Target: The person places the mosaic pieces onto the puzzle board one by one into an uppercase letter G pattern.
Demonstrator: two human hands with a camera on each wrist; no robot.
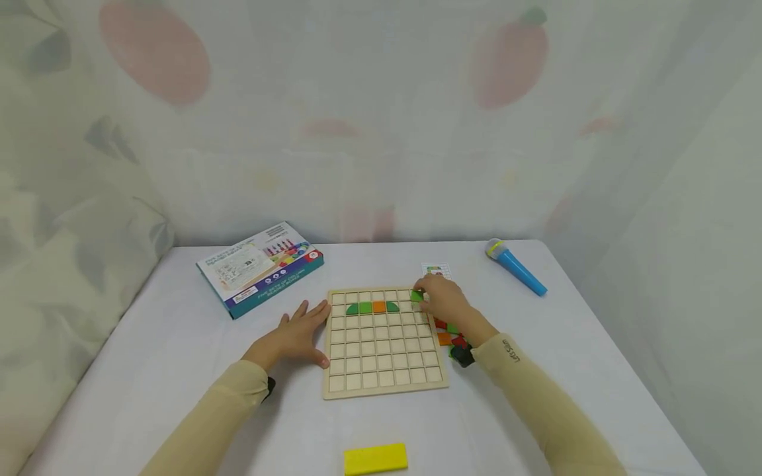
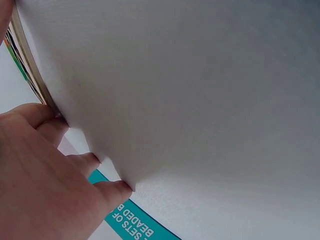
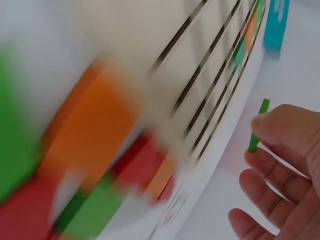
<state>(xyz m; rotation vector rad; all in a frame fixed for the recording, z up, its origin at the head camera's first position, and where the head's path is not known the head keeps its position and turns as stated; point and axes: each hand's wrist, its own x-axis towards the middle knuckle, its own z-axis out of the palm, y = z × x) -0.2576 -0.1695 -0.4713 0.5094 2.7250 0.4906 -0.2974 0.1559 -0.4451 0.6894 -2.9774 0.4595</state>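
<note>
A wooden grid board (image 1: 369, 363) lies on the table. In its second row from the back sit a rounded green tile (image 1: 352, 309), a green square tile (image 1: 366, 307), an orange square tile (image 1: 379, 307) and another rounded green tile (image 1: 392, 307). My left hand (image 1: 292, 338) rests with spread fingers against the board's left edge. Between thumb and finger, my right hand (image 1: 443, 301) pinches a green tile (image 3: 259, 125), held over the board's back right corner. Loose red, green and orange tiles (image 3: 95, 127) lie beside the board's right edge, partly hidden by my right arm.
Behind my right hand lies a small pattern card (image 1: 437, 269). A flat toy box (image 1: 260, 268) is at the back left, a blue toy microphone (image 1: 516, 267) at the back right. Near the front lies a yellow block (image 1: 376, 459). Curtains hang around the table (image 1: 512, 403).
</note>
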